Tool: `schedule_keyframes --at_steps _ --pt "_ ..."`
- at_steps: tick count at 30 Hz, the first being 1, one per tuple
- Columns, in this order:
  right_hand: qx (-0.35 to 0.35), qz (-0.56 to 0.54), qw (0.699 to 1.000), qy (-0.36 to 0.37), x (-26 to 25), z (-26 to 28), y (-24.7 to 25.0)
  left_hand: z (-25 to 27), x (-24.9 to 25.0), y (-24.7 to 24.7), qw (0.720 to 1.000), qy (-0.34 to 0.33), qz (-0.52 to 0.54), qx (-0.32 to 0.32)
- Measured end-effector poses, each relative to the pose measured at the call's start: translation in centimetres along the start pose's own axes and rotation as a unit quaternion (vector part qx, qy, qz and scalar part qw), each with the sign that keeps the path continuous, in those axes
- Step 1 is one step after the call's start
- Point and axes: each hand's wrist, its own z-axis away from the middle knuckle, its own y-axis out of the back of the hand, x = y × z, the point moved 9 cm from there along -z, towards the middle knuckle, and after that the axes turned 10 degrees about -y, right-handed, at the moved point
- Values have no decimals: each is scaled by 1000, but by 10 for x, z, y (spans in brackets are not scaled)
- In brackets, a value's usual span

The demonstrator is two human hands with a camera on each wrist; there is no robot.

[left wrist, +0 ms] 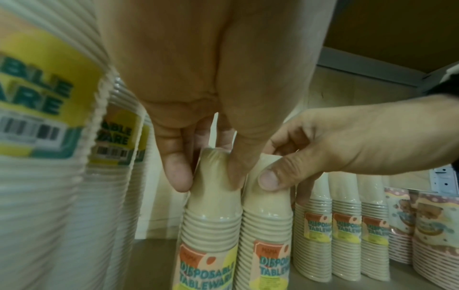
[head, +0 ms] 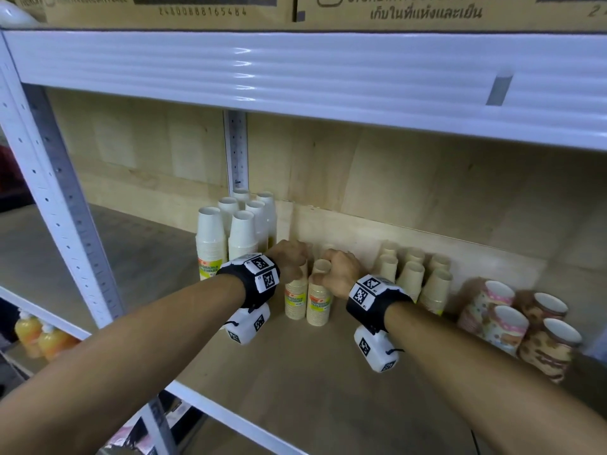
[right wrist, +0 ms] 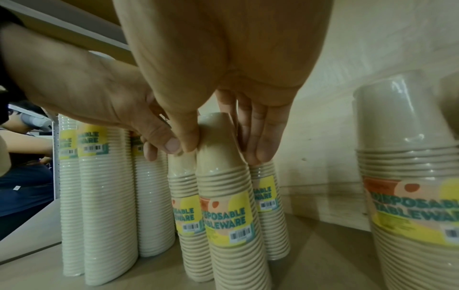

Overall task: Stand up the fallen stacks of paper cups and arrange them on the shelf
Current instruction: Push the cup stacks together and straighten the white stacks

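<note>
Two upright beige paper-cup stacks with "Disposable Tableware" labels stand side by side in the middle of the shelf. My left hand (head: 290, 257) pinches the top of the left stack (head: 295, 300); in the left wrist view its fingertips (left wrist: 208, 182) close around that stack (left wrist: 211, 225). My right hand (head: 338, 270) grips the top of the right stack (head: 318, 307), and in the right wrist view thumb and fingers (right wrist: 223, 151) wrap its top cup (right wrist: 223, 176), which leans a little. Two further beige stacks stand behind, mostly hidden by my hands.
Tall white cup stacks (head: 230, 231) stand upright just to the left. Several more beige stacks (head: 414, 274) stand to the right, then patterned stacks (head: 512, 320). The wooden shelf board (head: 295, 372) lies bare in front. A white shelf beam (head: 295, 77) hangs overhead.
</note>
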Motion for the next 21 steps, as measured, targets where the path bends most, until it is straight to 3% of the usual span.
schedule_keyframes --at_steps 9,21 --pt "26 -7 1000 -4 12 20 24 2 21 7 998 -5 57 -7" --pt "44 7 997 -65 86 48 75 -37 97 -13 994 -64 85 -30"
